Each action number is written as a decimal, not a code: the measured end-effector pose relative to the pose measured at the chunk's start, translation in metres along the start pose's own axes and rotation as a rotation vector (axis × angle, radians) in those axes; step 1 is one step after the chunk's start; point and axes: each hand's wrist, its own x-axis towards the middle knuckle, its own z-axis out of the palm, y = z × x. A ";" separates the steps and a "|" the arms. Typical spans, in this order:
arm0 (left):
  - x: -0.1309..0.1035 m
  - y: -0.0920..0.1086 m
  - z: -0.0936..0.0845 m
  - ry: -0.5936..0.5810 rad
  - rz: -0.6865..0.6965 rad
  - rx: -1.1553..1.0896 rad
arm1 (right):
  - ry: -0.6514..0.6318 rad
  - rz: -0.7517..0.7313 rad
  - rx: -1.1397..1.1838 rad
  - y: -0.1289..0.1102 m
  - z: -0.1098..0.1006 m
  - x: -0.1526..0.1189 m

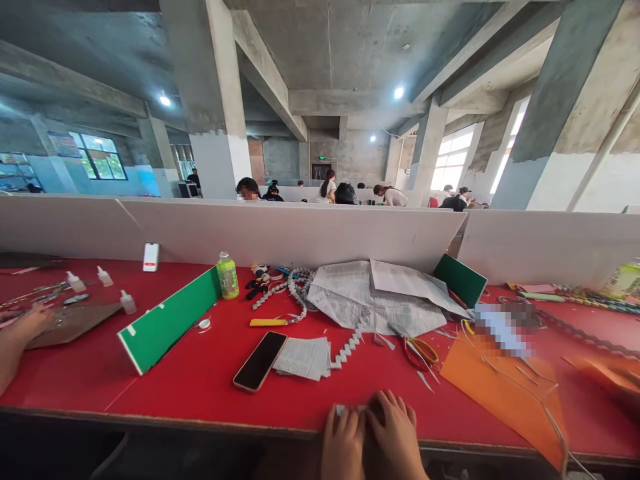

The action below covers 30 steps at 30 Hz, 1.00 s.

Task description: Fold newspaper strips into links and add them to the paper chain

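Near the front edge of the red table, my left hand (344, 437) and my right hand (393, 427) are side by side, fingers bent and pressed down on a small piece of printed paper (342, 409). Most of that paper is hidden under my fingers. Just beyond lies a zigzag folded paper chain (349, 348), next to a stack of cut printed paper pieces (304, 357). A dark-screened phone (261, 361) lies left of the stack. Scissors (420, 351) with red and yellow handles rest to the right, among paper scraps.
Large printed sheets (345, 290) lie at the back. A green bottle (228, 276) stands by a green divider (170, 320); another green divider (460, 281) leans at right. Orange paper (500, 387) lies on the right. Co-workers' hands (30, 327) show at both sides.
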 end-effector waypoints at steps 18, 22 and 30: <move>-0.031 -0.016 -0.054 -0.137 0.019 -0.160 | -0.156 -0.286 0.229 0.057 -0.020 -0.003; -0.030 -0.065 -0.081 0.065 -0.152 -0.093 | -0.098 -0.309 -0.017 0.073 -0.016 -0.010; 0.034 -0.186 -0.114 -0.144 -0.737 0.068 | 0.087 -0.206 -0.246 0.081 0.001 -0.002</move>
